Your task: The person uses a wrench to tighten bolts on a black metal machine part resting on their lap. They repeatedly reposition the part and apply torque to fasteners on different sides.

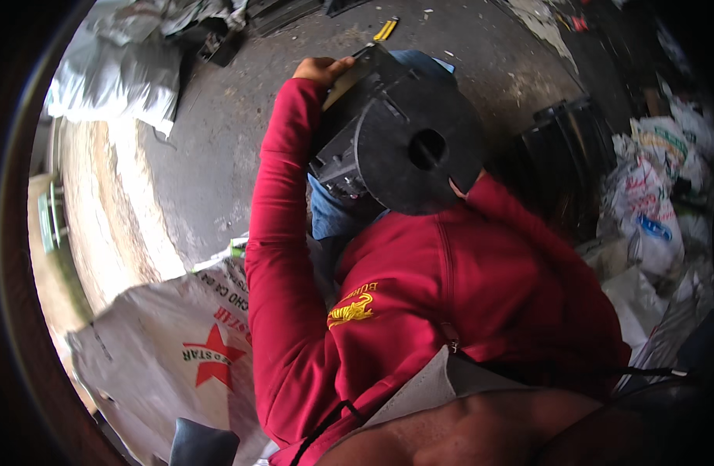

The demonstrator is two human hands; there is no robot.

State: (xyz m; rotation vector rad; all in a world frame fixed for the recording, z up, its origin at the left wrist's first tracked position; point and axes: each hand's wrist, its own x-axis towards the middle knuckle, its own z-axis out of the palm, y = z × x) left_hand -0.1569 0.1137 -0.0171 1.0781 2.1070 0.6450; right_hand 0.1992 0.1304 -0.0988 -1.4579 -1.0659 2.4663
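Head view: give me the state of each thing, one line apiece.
Black round-faced unit, held, round face toward the camera.
Left hand, closed on its upper edge.
Right hand, mostly hidden at its near edge.
Yellow object, lying on the floor.
Red-starred sack, creased.
Right-side bags, crumpled, heaped.
Red jacket, zipped.

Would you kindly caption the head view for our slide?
Left hand grips a black part; right hand, mostly hidden, meets its round, holed disc.
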